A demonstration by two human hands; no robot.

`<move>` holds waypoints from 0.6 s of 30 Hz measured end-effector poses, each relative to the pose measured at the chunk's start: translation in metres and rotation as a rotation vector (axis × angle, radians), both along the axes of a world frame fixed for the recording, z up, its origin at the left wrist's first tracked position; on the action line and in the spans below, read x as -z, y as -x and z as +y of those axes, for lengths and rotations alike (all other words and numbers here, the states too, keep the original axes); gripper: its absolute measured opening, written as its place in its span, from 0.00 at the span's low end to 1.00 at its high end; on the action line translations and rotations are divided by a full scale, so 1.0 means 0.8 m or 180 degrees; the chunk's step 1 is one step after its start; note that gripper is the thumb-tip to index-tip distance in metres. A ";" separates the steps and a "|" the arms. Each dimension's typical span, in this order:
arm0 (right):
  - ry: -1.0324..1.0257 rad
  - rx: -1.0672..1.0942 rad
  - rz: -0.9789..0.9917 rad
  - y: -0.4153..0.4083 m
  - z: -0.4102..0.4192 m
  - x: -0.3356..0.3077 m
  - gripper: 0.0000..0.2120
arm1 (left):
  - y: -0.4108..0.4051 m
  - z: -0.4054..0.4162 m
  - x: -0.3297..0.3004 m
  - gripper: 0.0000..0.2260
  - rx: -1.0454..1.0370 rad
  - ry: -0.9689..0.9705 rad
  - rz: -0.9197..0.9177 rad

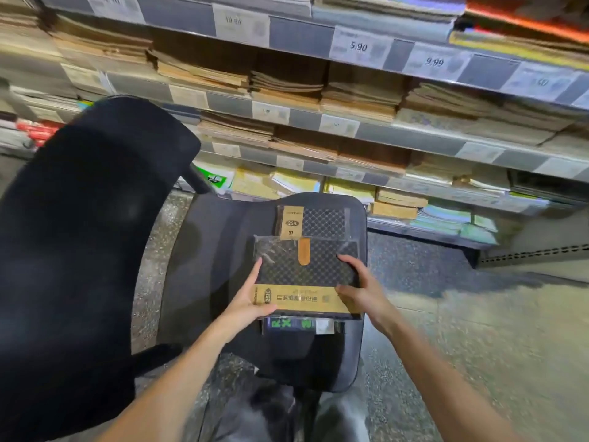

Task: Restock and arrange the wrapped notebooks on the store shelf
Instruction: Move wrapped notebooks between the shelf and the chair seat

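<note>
1. Your left hand (245, 301) grips the left edge of the wrapped notebook (306, 272), thumb on top across the tan paper band, fingers curled beneath.
2. Your right hand (360, 288) holds the right edge of that notebook, fingers bent over the top and thumb on the band.
3. The notebook, dark with a check pattern, sits above the chair seat (207, 266), overlapping a second wrapped notebook (314, 221) lying farther back on the seat.
4. A smaller packet (299, 327) shows just beneath the near edge.
5. The store shelves (414, 135) ahead carry stacked notebooks and price tags.
6. The black chair back (79, 234) fills your left.
</note>
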State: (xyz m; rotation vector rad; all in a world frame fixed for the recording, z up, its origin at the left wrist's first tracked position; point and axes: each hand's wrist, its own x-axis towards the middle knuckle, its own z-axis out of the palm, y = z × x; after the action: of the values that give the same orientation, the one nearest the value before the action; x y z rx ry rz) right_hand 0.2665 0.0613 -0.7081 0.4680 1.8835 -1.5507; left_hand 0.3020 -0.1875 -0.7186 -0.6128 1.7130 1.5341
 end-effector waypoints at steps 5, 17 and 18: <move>-0.0797 -0.0436 0.0347 0.020 0.011 0.001 0.20 | 0.011 0.007 -0.006 0.41 0.0478 0.1020 0.0397; -0.1775 -0.1356 0.1032 0.055 0.014 -0.063 0.25 | 0.073 0.040 -0.065 0.23 0.1650 0.2424 0.1616; -0.1841 -0.1407 0.1103 0.058 0.014 -0.075 0.25 | 0.077 0.043 -0.074 0.23 0.1672 0.2444 0.1665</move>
State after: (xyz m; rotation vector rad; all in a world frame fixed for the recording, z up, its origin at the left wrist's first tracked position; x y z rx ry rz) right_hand 0.2200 0.0727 -0.6483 0.0023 2.4988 -0.8215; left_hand 0.2401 -0.1534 -0.6596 -0.0705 2.6246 0.6576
